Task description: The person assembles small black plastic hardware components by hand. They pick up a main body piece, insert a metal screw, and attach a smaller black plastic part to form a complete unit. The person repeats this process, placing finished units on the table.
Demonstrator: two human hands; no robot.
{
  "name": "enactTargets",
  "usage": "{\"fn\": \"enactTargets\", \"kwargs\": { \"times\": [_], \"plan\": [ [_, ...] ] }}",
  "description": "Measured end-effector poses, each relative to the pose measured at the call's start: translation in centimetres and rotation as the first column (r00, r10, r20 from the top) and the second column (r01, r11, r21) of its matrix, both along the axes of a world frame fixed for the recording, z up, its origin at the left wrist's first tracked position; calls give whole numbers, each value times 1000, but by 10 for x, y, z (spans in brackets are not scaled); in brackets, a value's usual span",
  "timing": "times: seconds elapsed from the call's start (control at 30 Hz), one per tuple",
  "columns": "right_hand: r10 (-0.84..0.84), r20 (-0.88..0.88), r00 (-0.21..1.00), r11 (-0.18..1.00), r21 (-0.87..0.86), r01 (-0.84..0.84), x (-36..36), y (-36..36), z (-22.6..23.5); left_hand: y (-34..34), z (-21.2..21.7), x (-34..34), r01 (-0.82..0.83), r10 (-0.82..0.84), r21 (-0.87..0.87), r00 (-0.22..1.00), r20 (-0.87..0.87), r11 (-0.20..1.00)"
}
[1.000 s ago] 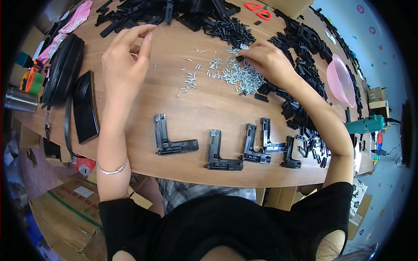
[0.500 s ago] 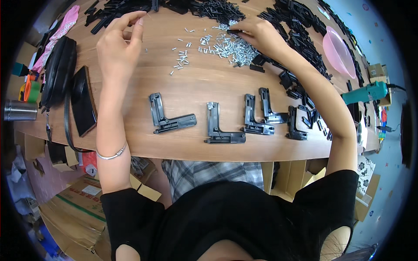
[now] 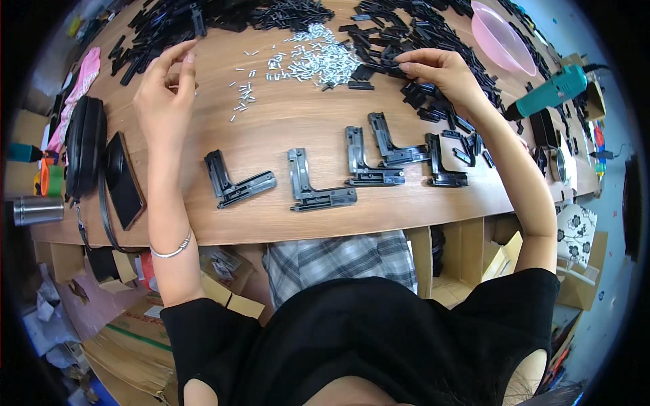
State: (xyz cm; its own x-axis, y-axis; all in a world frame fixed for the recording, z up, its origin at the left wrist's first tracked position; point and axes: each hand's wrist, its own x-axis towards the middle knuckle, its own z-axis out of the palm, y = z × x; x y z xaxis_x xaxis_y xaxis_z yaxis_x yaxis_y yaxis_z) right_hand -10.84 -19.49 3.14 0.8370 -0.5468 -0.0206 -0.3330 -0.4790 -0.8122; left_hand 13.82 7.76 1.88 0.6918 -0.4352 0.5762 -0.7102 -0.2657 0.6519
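Wooden workbench (image 3: 284, 128), light grain, front edge curving across the view. On it, near the front edge: a row of black L-shaped plastic brackets (image 3: 240, 184), lying flat, the right-hand ones overlapping. Farther back, centre: a pile of small silver pins (image 3: 318, 57), with strays scattered to its left. Heaps of small black plastic parts (image 3: 433, 40) along the far and right sides. Pink bowl (image 3: 502, 37) far right. Teal power tool (image 3: 552, 91) at the right edge. Black pouch (image 3: 84, 145) at left.
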Motion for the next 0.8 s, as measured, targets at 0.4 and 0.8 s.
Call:
{"fn": "enactTargets", "kwargs": {
  "times": [0.4, 0.8],
  "plan": [
    [296, -76, 952, 702, -659, -271, 31, 40, -23, -12, 5, -22, 154, -153, -44, 988, 18, 987],
    [-362, 224, 905, 657, -627, 418, -173, 38, 1, 45, 23, -165, 539, -538, -28, 833, -128, 842]
  ]
}}
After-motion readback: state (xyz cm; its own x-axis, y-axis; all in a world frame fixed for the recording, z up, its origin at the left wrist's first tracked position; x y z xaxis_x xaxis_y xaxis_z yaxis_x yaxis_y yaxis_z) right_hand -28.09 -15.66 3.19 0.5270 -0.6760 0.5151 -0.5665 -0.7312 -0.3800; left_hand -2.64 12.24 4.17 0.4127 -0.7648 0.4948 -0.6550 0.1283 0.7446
